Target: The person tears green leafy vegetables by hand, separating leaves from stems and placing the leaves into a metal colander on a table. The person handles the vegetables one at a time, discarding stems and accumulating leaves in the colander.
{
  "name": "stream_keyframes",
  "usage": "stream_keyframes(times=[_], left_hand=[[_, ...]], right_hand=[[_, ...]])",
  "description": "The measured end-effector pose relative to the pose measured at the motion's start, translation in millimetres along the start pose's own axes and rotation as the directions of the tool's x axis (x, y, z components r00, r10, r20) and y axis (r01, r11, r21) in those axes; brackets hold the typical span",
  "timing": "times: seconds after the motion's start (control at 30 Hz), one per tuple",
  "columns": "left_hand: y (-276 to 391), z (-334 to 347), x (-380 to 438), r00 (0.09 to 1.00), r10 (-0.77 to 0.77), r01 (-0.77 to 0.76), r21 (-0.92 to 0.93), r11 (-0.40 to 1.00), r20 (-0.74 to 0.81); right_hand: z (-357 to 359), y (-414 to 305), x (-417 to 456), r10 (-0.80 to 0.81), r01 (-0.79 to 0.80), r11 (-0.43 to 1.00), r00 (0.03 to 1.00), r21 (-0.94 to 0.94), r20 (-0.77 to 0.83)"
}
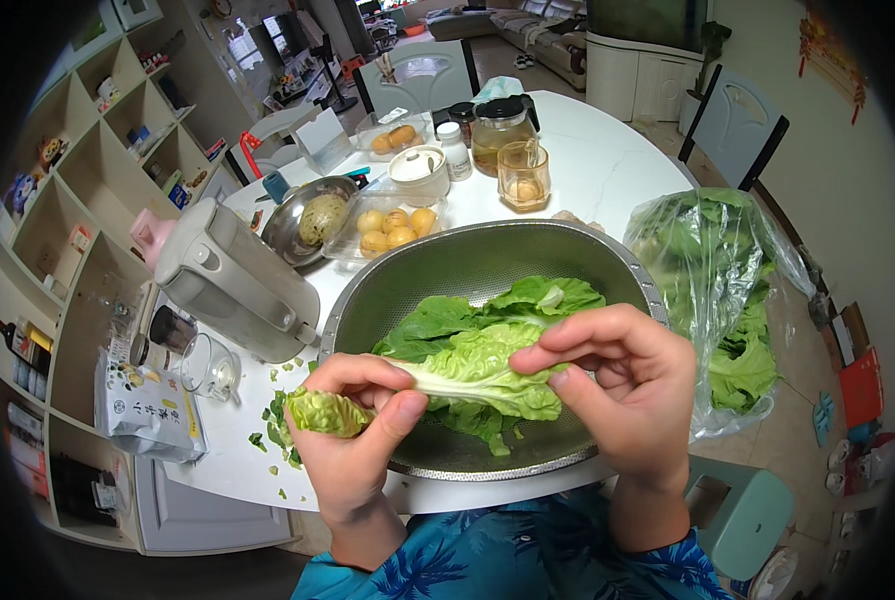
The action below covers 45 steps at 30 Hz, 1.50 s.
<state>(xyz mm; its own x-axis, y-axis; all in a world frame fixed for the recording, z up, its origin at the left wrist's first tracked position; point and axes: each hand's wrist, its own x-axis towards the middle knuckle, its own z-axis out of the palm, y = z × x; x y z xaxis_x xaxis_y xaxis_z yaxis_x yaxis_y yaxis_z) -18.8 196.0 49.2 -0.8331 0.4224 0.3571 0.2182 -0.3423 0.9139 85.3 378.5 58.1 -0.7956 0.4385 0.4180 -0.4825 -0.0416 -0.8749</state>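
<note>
Both hands hold a pale green lettuce leaf [492, 375] stretched over a perforated metal basin [447, 274]. My left hand [361, 435] pinches its white stem end between thumb and fingers. A small curled lettuce piece [327, 413] also sits in that hand, against the palm. My right hand [620, 390] grips the leaf's other end between thumb and fingertips. Darker green leaves [432, 322] lie in the basin under the held leaf. A clear plastic bag [665, 255] of leafy greens is to the right of the basin.
A grey water pitcher [237, 285] and a glass cup [209, 367] stand left of the basin. Leaf scraps [275, 427] dot the white table [605, 157]. Behind are a box of yellow fruit [395, 229], a steel bowl [286, 229], a glass teapot [496, 139] and an amber glass [524, 176].
</note>
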Motion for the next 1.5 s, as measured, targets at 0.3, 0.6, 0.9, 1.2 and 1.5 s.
stream_keyframes(times=[0.3,0.6,0.9,1.2,1.5], left_hand=[[3,2,-2,0.998,0.014,-0.015,-0.02,1.0,-0.053],[3,3,-8,0.995,0.076,-0.076,-0.007,0.997,-0.067],[6,6,-12,0.992,0.112,-0.111,0.011,0.994,-0.056],[8,5,-8,0.999,0.028,-0.024,-0.158,0.987,0.027],[8,8,-2,0.978,-0.108,0.149,-0.237,0.96,0.178]], right_hand=[[-3,-4,-1,0.064,-0.097,0.967,0.987,0.237,0.145],[9,-1,-2,0.013,-0.032,0.991,0.989,0.126,0.15],[9,-6,-4,-0.041,0.03,0.995,0.994,0.1,0.103],[3,3,-2,-0.354,0.352,0.931,0.935,-0.094,0.002],[-2,8,6,-0.311,0.249,0.578,0.948,-0.777,0.073]])
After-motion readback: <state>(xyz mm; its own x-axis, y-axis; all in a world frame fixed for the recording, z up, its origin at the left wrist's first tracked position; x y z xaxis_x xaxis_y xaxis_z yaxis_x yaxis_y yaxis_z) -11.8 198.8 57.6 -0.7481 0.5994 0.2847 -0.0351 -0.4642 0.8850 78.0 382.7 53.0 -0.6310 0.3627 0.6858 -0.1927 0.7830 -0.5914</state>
